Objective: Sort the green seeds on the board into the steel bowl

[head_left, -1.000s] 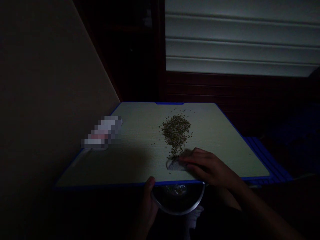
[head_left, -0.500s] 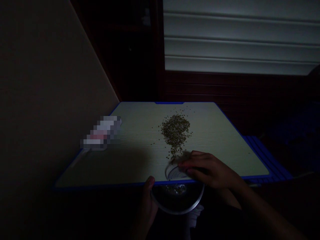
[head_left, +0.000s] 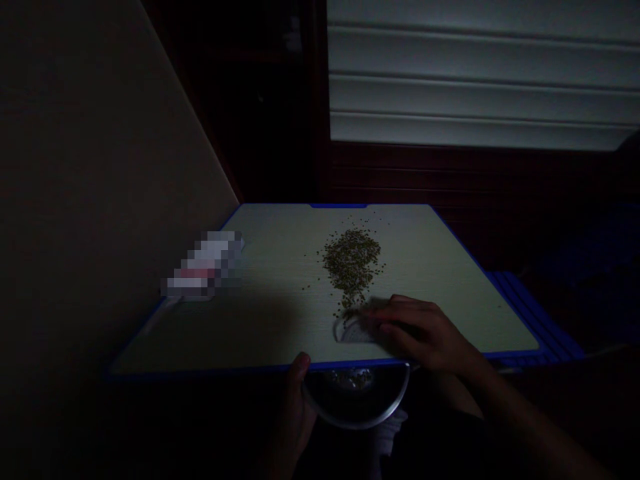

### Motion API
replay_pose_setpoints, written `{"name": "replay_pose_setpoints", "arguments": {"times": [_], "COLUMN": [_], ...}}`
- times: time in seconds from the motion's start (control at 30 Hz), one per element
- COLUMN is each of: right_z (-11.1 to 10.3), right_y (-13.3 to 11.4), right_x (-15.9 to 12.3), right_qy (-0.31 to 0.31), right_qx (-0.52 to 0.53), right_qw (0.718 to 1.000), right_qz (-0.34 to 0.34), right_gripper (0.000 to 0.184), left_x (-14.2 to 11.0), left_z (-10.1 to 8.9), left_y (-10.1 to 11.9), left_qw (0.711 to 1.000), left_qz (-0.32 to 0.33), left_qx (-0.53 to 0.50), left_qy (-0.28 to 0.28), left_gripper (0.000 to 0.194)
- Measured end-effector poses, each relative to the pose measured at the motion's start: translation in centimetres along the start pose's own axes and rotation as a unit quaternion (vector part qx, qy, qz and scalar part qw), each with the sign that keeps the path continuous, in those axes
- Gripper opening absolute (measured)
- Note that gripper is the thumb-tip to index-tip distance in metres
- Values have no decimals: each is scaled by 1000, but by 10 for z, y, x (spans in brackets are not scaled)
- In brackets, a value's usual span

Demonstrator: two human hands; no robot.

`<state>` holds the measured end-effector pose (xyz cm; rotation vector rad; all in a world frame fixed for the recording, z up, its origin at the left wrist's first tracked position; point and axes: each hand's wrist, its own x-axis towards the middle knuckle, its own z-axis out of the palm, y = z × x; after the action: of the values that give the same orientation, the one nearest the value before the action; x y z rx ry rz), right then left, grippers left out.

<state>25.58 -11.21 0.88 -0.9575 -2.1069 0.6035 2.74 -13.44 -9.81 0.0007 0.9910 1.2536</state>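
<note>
A pile of small olive-brown beans (head_left: 352, 257) lies spread on the pale tabletop, with a thin trail running toward the near edge. My right hand (head_left: 420, 330) pinches a half-round, see-through protractor (head_left: 354, 331), its curved side at the near end of the trail. Below the table's near edge is a metal bowl (head_left: 357, 420) with some beans inside; its far part is hidden under the tabletop. My left hand (head_left: 300, 400) grips the bowl's left side, its thumb up at the table edge; most of the fingers are hidden.
The folding table (head_left: 280, 240) has a blue rim. A blurred-out white and pink packet (head_left: 205, 267) lies at its left edge. A wall (head_left: 100, 167) stands to the left. Behind are dark wood and pale slats (head_left: 475, 87). The light is dim.
My right hand has moved slightly away from me with the protractor, from the near table edge up to the trail of beans. My left hand and the bowl stay put.
</note>
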Motion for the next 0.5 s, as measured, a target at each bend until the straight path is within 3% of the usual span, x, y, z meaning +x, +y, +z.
{"name": "replay_pose_setpoints", "arguments": {"times": [0.13, 0.23, 0.33, 0.5], "right_z": [1, 0, -1, -2], "right_y": [5, 9, 12, 16], "right_x": [-6, -8, -8, -6], "right_qy": [155, 225, 254, 251], "right_qx": [-61, -86, -93, -87], "right_qw": [982, 961, 948, 942], "right_qz": [85, 135, 167, 203], "right_gripper": [32, 31, 27, 21], "left_x": [0, -1, -2, -2], "left_z": [-2, 0, 2, 2], "left_y": [0, 0, 1, 1], "left_qw": [1000, 1000, 1000, 1000], "left_qz": [0, 4, 4, 17], "left_qx": [-5, -11, -19, -21], "left_qy": [-5, 6, 1, 5], "left_gripper": [48, 52, 55, 52]}}
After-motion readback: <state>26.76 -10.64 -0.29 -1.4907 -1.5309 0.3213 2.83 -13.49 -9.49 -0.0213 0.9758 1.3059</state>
